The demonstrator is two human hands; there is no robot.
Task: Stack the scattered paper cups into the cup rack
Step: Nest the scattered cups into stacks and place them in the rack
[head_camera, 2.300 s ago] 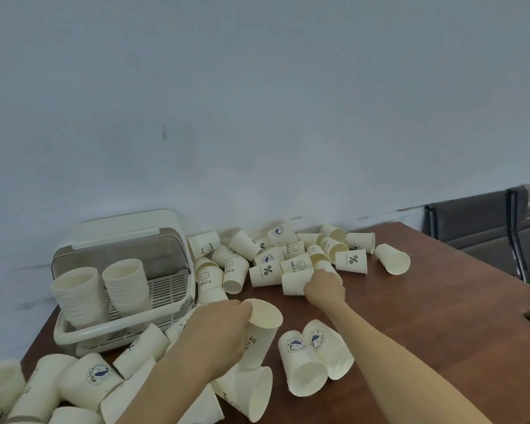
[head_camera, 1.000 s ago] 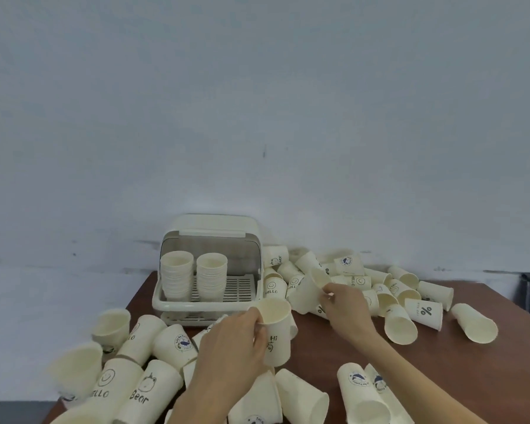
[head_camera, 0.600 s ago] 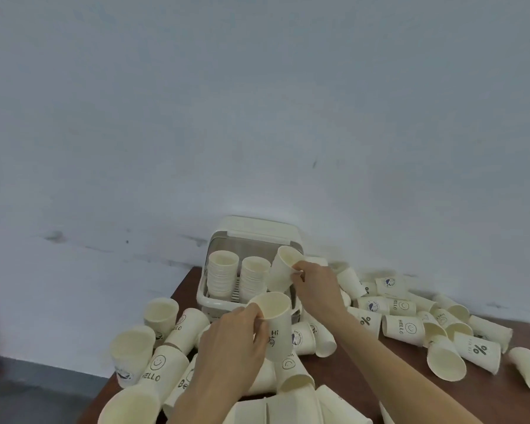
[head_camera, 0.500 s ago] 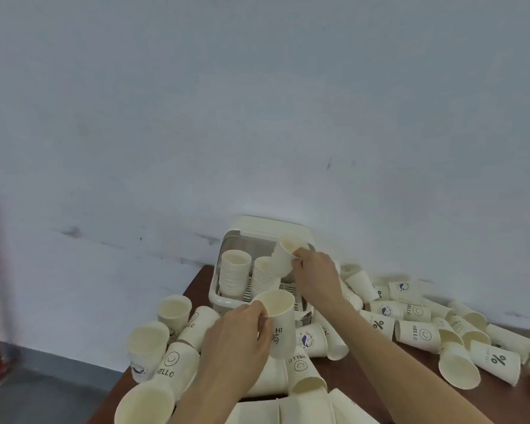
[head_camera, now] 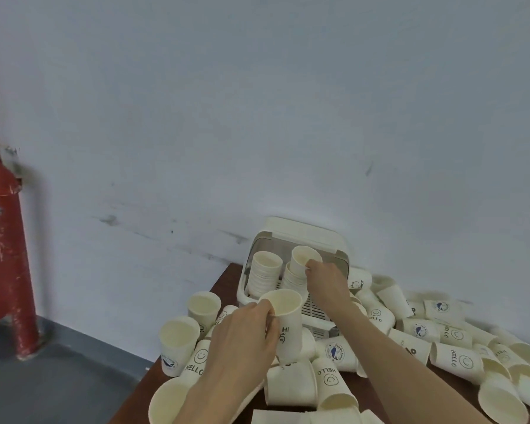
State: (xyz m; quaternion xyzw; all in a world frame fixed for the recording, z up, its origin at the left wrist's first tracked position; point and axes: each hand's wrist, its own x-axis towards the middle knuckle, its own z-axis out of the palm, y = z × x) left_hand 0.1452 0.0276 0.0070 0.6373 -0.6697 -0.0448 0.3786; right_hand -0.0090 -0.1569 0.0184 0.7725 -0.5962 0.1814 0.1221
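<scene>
A white cup rack (head_camera: 334, 249) with a raised lid stands at the back of the brown table against the wall. Inside it stand two stacks of paper cups, the left stack (head_camera: 265, 275) and the right stack (head_camera: 292, 281). My right hand (head_camera: 326, 278) pinches the rim of a paper cup (head_camera: 302, 260) that sits tilted on top of the right stack. My left hand (head_camera: 245, 341) grips an upright cup marked "Hi" (head_camera: 286, 322) in front of the rack. Several loose cups (head_camera: 456, 361) lie scattered around.
Cups crowd the table's left front corner, some upright (head_camera: 178, 341), some on their sides. More lie along the wall to the right (head_camera: 393, 296). The table's left edge (head_camera: 224, 278) drops to a grey floor. A red pipe (head_camera: 3, 228) stands far left.
My right hand picked a cup from the pile on the right and carried it left onto the rack's right stack. My left hand kept holding the "Hi" cup. The view swung left.
</scene>
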